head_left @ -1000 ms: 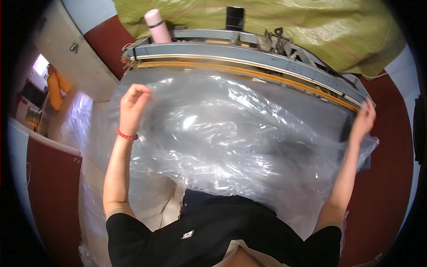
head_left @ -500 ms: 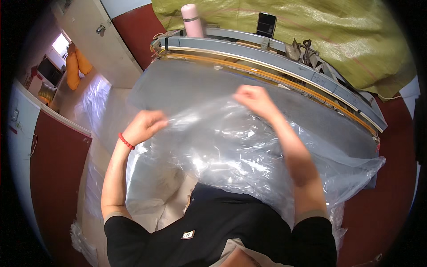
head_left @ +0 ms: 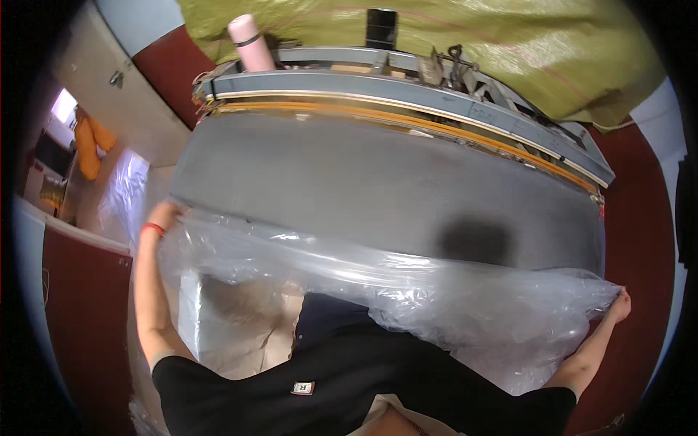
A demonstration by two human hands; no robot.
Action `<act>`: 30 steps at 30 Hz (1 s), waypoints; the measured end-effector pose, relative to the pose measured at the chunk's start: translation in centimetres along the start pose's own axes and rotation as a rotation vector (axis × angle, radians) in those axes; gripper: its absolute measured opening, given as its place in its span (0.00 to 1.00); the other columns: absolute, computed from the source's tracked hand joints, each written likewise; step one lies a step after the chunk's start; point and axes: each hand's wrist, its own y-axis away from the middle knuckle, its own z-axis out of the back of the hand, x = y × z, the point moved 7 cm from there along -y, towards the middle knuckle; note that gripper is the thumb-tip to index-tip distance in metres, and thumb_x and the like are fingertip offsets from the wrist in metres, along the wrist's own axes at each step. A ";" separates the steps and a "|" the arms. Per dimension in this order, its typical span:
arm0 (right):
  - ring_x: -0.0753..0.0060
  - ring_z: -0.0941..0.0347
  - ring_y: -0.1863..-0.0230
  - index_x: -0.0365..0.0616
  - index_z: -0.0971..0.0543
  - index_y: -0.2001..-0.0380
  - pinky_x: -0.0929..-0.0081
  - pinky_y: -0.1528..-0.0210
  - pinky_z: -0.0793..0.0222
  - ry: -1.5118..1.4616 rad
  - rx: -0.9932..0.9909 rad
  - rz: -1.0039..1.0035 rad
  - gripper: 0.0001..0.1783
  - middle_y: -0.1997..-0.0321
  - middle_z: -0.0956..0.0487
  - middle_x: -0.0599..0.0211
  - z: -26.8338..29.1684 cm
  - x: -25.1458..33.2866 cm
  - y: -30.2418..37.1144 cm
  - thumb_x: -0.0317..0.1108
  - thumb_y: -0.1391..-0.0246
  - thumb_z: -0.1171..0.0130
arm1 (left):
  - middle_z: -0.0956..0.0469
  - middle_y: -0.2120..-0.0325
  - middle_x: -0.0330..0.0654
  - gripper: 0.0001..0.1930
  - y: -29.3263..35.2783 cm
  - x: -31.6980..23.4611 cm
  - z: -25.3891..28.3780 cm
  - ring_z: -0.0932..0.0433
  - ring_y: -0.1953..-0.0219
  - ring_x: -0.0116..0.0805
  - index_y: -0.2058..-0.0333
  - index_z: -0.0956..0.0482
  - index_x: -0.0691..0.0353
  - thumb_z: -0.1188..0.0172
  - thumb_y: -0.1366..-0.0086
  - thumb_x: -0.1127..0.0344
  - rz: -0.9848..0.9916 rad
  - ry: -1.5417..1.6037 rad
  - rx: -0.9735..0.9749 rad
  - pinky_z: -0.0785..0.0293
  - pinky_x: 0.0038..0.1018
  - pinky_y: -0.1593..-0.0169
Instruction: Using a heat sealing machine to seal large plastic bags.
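Note:
A wide sheet of clear plastic film (head_left: 407, 272) stretches across the near side of a grey flat work surface (head_left: 349, 174), its loose folds hanging down in front of me. At the sheet's left end, my left hand (head_left: 166, 215), with a red bead bracelet at the wrist, is closed on the film beside the surface's near left corner. Far out to the right, my right hand (head_left: 619, 306) pinches the other end of the sheet, just off the surface's near right corner. Both arms are spread wide.
Behind the surface runs a long metal bar (head_left: 407, 98) with an orange strip (head_left: 436, 134) along it. A pink bottle (head_left: 251, 43), a dark phone (head_left: 381, 29) and metal clamp parts (head_left: 454, 65) are at the back. Left stands a door (head_left: 120, 87); a white-sided box (head_left: 240, 320) lies near me.
My hands have moved far apart, the left one outward and the right one across to the right and nearer. The film is now drawn out along the near edge, uncovering more grey surface.

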 end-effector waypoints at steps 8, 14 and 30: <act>0.68 0.29 0.71 0.41 0.22 0.73 0.71 0.65 0.35 0.065 0.005 -0.019 0.21 0.74 0.23 0.61 -3.8 2.8 0.0 0.50 0.61 0.40 | 0.25 0.65 0.50 0.15 -10.7 -9.0 17.2 0.27 0.60 0.42 0.63 0.28 0.66 0.45 0.45 0.60 0.140 0.626 -1.280 0.33 0.31 0.57; 0.67 0.28 0.69 0.42 0.22 0.70 0.71 0.64 0.35 0.074 0.123 0.087 0.15 0.72 0.23 0.59 -11.2 2.8 -0.5 0.40 0.60 0.43 | 0.38 0.49 0.52 0.25 -19.7 -6.8 2.1 0.42 0.44 0.43 0.50 0.37 0.69 0.54 0.40 0.55 0.252 0.377 -0.501 0.50 0.30 0.42; 0.58 0.27 0.61 0.42 0.27 0.66 0.64 0.62 0.31 0.591 -0.046 -0.144 0.13 0.64 0.24 0.56 -10.6 6.5 1.8 0.36 0.52 0.57 | 0.29 0.59 0.40 0.15 -11.4 -59.1 12.4 0.31 0.57 0.29 0.59 0.30 0.61 0.48 0.44 0.61 -0.545 1.255 0.166 0.37 0.26 0.54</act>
